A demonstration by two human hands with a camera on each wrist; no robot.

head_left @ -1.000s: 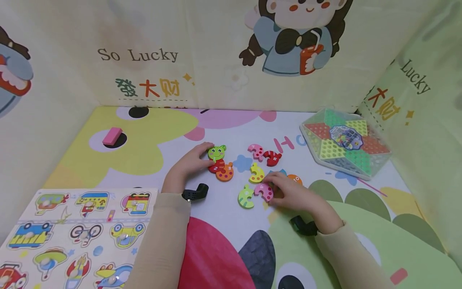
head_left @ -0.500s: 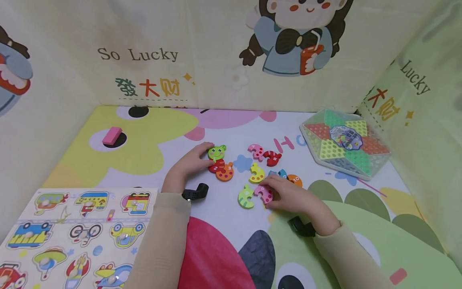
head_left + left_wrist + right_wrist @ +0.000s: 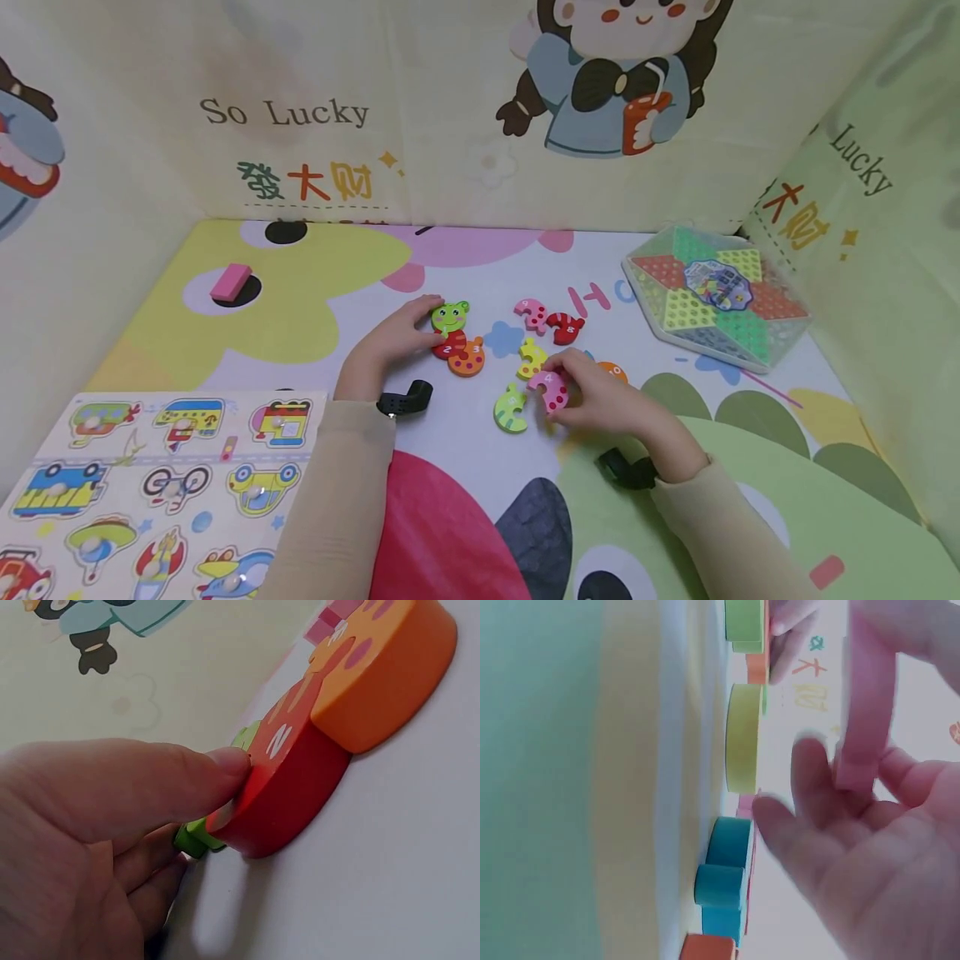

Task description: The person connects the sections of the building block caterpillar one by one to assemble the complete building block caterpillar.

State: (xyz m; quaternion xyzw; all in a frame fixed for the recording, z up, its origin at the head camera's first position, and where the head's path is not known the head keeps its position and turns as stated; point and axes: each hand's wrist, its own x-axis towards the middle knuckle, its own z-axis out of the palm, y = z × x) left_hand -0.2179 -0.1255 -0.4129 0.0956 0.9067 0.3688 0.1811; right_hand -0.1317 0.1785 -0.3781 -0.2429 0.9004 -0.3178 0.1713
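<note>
My left hand (image 3: 397,337) holds the green frog-faced piece (image 3: 450,317) and the red piece numbered 2 (image 3: 448,344) between thumb and fingers; in the left wrist view the thumb presses the red piece (image 3: 292,787). Joined to the red piece is the orange piece numbered 3 (image 3: 467,358). My right hand (image 3: 611,400) pinches the pink piece numbered 4 (image 3: 550,391), which shows raised off the table in the right wrist view (image 3: 870,705). Close by lie a light green piece (image 3: 511,408) and a yellow piece (image 3: 531,358).
Farther back are another pink piece (image 3: 532,313) and a red piece numbered 8 (image 3: 565,328). An orange piece (image 3: 613,371) and blue pieces (image 3: 730,844) lie beyond my right hand. A clear box (image 3: 716,296) stands back right, a pink block (image 3: 231,282) back left, a puzzle board (image 3: 161,492) front left.
My right hand has lifted the pink piece numbered 4 from the table and tilted it. My left hand stays on the joined pieces.
</note>
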